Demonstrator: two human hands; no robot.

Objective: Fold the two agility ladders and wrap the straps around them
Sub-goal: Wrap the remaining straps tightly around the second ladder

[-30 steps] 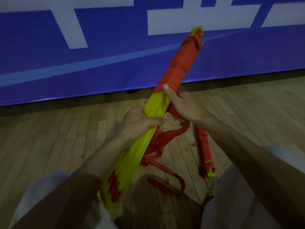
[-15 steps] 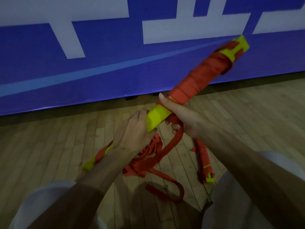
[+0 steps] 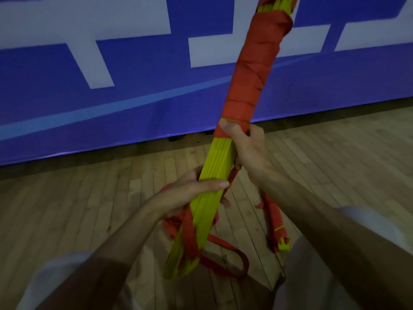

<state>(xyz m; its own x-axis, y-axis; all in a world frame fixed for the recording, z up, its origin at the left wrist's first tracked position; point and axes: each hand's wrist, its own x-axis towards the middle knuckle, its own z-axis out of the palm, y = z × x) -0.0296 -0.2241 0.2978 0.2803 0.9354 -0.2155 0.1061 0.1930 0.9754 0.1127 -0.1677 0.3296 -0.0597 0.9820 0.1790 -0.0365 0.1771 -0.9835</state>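
Head view. A folded ladder [image 3: 220, 157], a bundle of flat yellow rungs, is held in both hands above the floor [image 3: 89, 209]. It slants from low centre up and to the right, and its top end leaves the frame.

The upper half of the bundle is bound in overlapping turns of red strap [image 3: 252, 70]. Bare yellow rungs show below the binding and again in a short stretch near the top edge.

The right hand [image 3: 250, 148] grasps the bundle at the lowest turn of the binding. Its thumb [image 3: 228, 127] lies across the strap and its fingers curl round the far side.

The left hand [image 3: 190, 193] grasps the bare rungs just below, thumb across the front face and fingers curled behind.

A free length of strap runs down from under the right hand. Another stretch crosses the lower rungs diagonally, and the rest lies in a loose loop [image 3: 243, 260] on the floor beneath the bundle.

The second ladder [image 3: 276, 218] lies on the floor to the right, apart from both hands and partly hidden by the right forearm. It is wrapped in red strap, with a yellow end showing nearest the camera.

The floor is wooden boards. Behind it stands a blue banner [image 3: 134, 97] with white shapes. Pale clothing [image 3: 368, 222] shows at both lower corners.
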